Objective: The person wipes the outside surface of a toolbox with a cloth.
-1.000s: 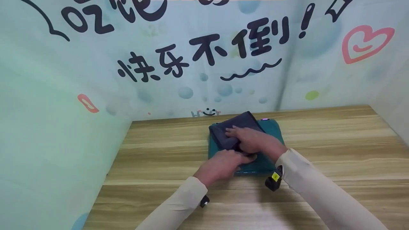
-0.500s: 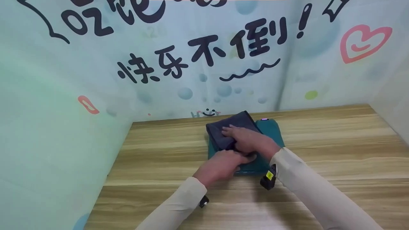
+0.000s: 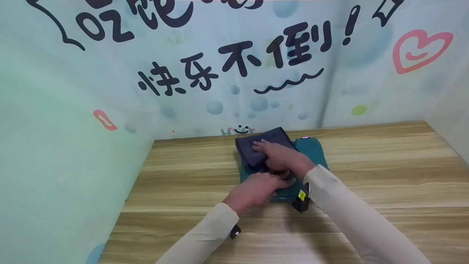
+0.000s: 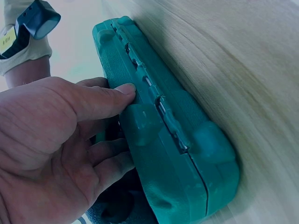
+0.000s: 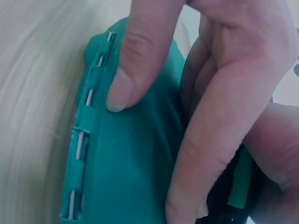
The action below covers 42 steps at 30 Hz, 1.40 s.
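A dark blue-grey folded cloth [image 3: 249,152] lies across the far left part of a teal plastic case [image 3: 317,150]. My right hand [image 3: 282,156] rests on the cloth with its fingers spread over it. Nearer to me, my left hand [image 3: 253,189] touches the front part of the case, its fingers reaching under the right wrist. In the left wrist view the left thumb [image 4: 110,99] presses along the case's edge, while the other fingers are partly hidden behind it. A row of hinges [image 5: 79,144] runs along the case's near side in the right wrist view.
The case lies on a wood-grain table [image 3: 183,194] near its back edge. A printed cloth backdrop [image 3: 234,95] hangs right behind it. Pale panels stand at the left and right of the table.
My right hand has slid left across the case, and the cloth has shifted slightly left with it. The left hand has stayed in place on the case.
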Tool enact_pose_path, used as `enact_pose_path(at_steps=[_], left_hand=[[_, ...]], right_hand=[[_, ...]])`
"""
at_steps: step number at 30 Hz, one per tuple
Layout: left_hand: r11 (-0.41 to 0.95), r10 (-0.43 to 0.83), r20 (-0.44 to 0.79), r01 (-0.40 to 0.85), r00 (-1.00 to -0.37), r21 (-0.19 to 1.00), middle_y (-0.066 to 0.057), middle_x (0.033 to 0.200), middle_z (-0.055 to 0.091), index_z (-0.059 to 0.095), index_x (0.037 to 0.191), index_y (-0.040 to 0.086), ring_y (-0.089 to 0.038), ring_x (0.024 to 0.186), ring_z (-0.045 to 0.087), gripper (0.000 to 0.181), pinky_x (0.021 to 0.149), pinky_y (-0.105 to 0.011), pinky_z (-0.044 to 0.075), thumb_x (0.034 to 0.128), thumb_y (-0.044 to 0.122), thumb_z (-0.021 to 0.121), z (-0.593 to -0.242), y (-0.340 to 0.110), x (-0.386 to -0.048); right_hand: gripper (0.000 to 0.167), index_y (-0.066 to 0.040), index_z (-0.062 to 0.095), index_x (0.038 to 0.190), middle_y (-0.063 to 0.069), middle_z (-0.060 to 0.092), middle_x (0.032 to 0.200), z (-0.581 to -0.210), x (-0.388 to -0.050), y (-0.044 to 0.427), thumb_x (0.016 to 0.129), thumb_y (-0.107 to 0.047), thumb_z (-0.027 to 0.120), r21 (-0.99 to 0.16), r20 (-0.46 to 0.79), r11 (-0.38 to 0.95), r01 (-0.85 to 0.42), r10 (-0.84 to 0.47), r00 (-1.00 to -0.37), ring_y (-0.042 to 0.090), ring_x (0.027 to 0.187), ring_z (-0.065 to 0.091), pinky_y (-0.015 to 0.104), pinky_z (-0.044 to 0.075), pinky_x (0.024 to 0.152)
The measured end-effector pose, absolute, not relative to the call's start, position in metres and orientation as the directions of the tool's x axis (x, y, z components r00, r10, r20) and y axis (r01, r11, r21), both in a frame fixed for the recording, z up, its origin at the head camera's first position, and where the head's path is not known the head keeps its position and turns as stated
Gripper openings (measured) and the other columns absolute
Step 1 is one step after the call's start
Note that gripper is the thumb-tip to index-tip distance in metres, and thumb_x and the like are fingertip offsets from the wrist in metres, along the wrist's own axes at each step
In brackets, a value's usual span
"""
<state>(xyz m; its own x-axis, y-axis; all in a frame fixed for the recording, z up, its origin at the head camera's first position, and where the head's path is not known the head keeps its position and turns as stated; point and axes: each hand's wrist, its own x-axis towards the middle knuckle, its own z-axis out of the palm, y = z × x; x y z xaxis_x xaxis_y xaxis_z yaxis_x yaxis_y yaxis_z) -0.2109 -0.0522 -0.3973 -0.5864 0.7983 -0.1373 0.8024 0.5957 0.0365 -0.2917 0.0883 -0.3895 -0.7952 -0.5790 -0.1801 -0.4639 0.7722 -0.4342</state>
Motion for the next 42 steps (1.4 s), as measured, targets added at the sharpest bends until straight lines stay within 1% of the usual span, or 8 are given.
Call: enact_pose_path(at_steps=[6, 14, 19, 23, 26, 32, 36, 42], left_hand=[[0.598, 0.796, -0.138, 0.801, -0.589, 0.023, 0.003, 0.162, 0.033, 0.043, 0.157, 0.031, -0.021, 0.136, 0.047, 0.059, 0.104, -0.037, 0.044, 0.1033, 0.013, 0.061, -0.397, -0.051, -0.209], [0.605, 0.791, -0.147, 0.795, -0.594, 0.048, 0.003, 0.162, 0.032, 0.043, 0.157, 0.031, -0.019, 0.142, 0.040, 0.059, 0.108, -0.037, 0.040, 0.1034, 0.013, 0.061, -0.397, -0.050, -0.208], [0.608, 0.791, -0.137, 0.790, -0.596, 0.076, 0.005, 0.159, 0.039, 0.045, 0.156, 0.031, -0.016, 0.137, 0.046, 0.060, 0.106, -0.035, 0.042, 0.1025, 0.009, 0.062, -0.398, -0.049, -0.208], [0.620, 0.783, -0.136, 0.778, -0.607, 0.101, 0.005, 0.148, 0.053, 0.047, 0.154, 0.032, -0.013, 0.127, 0.055, 0.059, 0.102, -0.035, 0.046, 0.1026, 0.007, 0.061, -0.399, -0.049, -0.208], [0.630, 0.776, -0.139, 0.769, -0.616, 0.110, 0.006, 0.140, 0.060, 0.048, 0.154, 0.033, -0.013, 0.120, 0.060, 0.060, 0.099, -0.036, 0.049, 0.1023, 0.006, 0.061, -0.400, -0.050, -0.208], [0.639, 0.768, -0.138, 0.763, -0.625, 0.102, 0.002, 0.132, 0.065, 0.047, 0.154, 0.033, -0.018, 0.113, 0.064, 0.060, 0.093, -0.037, 0.052, 0.1023, 0.008, 0.063, -0.401, -0.050, -0.208], [0.641, 0.767, -0.126, 0.761, -0.629, 0.101, 0.000, 0.129, 0.067, 0.047, 0.154, 0.033, -0.022, 0.112, 0.065, 0.058, 0.090, -0.040, 0.054, 0.1026, 0.010, 0.062, -0.401, -0.051, -0.206], [0.644, 0.765, -0.107, 0.756, -0.634, 0.123, 0.002, 0.130, 0.067, 0.050, 0.152, 0.033, -0.020, 0.112, 0.065, 0.057, 0.089, -0.041, 0.054, 0.1020, 0.010, 0.063, -0.403, -0.052, -0.206]], right_hand=[[0.067, -0.011, 0.039, 0.158, 0.005, 0.026, 0.165, -0.397, -0.297, 0.092, 0.093, 0.009, 0.046, -0.458, -0.118, 0.747, -0.482, -0.589, -0.800, 0.029, 0.151, 0.018, 0.050, 0.024, 0.116], [0.068, -0.014, 0.042, 0.157, 0.003, 0.028, 0.164, -0.397, -0.294, 0.094, 0.093, 0.009, 0.048, -0.459, -0.121, 0.751, -0.474, -0.582, -0.804, 0.030, 0.150, 0.023, 0.051, 0.023, 0.116], [0.066, -0.012, 0.042, 0.156, 0.004, 0.029, 0.164, -0.397, -0.289, 0.095, 0.094, 0.009, 0.049, -0.424, -0.133, 0.756, -0.498, -0.597, -0.791, 0.032, 0.150, 0.021, 0.053, 0.020, 0.117], [0.065, -0.012, 0.043, 0.156, 0.004, 0.030, 0.163, -0.395, -0.284, 0.096, 0.094, 0.008, 0.049, -0.402, -0.151, 0.752, -0.522, -0.617, -0.773, 0.033, 0.150, 0.021, 0.054, 0.018, 0.117], [0.065, -0.013, 0.043, 0.156, 0.005, 0.032, 0.162, -0.392, -0.279, 0.097, 0.095, 0.008, 0.049, -0.402, -0.155, 0.735, -0.546, -0.642, -0.751, 0.035, 0.149, 0.024, 0.055, 0.020, 0.116], [0.064, -0.011, 0.043, 0.155, 0.010, 0.036, 0.160, -0.387, -0.269, 0.099, 0.095, 0.008, 0.049, -0.396, -0.144, 0.696, -0.599, -0.691, -0.708, 0.038, 0.145, 0.030, 0.054, 0.025, 0.115], [0.064, -0.011, 0.043, 0.156, 0.011, 0.036, 0.159, -0.386, -0.265, 0.100, 0.095, 0.008, 0.049, -0.395, -0.150, 0.695, -0.601, -0.694, -0.704, 0.038, 0.145, 0.032, 0.053, 0.025, 0.115], [0.066, -0.013, 0.045, 0.155, 0.015, 0.038, 0.158, -0.386, -0.262, 0.102, 0.092, 0.008, 0.050, -0.416, -0.136, 0.686, -0.596, -0.696, -0.705, 0.038, 0.141, 0.039, 0.052, 0.032, 0.112]])
